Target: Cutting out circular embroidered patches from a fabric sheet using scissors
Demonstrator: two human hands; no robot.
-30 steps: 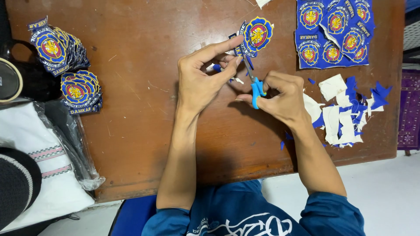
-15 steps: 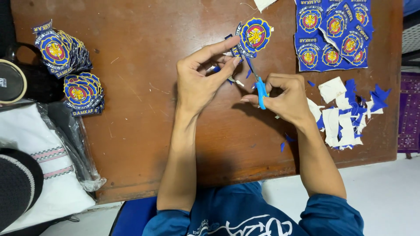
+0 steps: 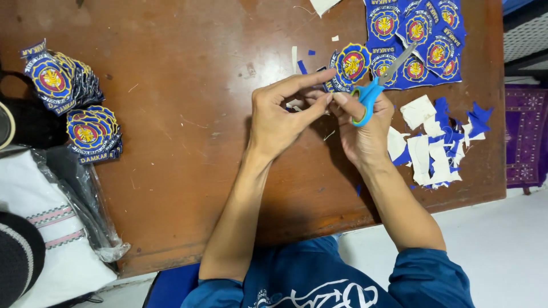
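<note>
The right hand (image 3: 365, 128) is grasping blue-handled scissors (image 3: 374, 91) in a clenched grip, blades pointing away. The left hand (image 3: 279, 117) is pinching a round embroidered patch (image 3: 351, 64) just beside that grip, above the brown surface (image 3: 188, 114).

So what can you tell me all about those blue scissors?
The scissors have bright blue, plastic-looking loop handles and short silvery metal blades. The right hand holds them by the handles, with the blades pointing up and to the right, over the sheet of uncut badges. The blades look shut or nearly so.
</note>
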